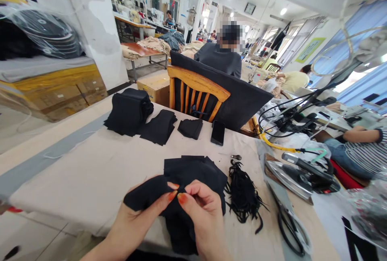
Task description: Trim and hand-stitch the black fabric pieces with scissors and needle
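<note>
Both thumbs and fingertips pinch the edge of a black fabric piece [146,192] in front of me. My left hand [145,216] is closed on it, with the cloth draped over the fingers. Thumb to finger, my right hand [202,208] grips the same edge close to the left thumb tip. Under and behind the hands lies a pile of black fabric pieces [193,170]. To its right is a heap of thin black strips [243,190]. A small awl-like tool [236,157] rests just above the strips.
Black fabric stacks [128,109] and a phone [218,132] lie along the table's far side. An iron [302,174] and large scissors [287,216] sit at the right. A wooden chair [198,85] stands beyond the table, and a person in dark clothes [220,57] sits farther off.
</note>
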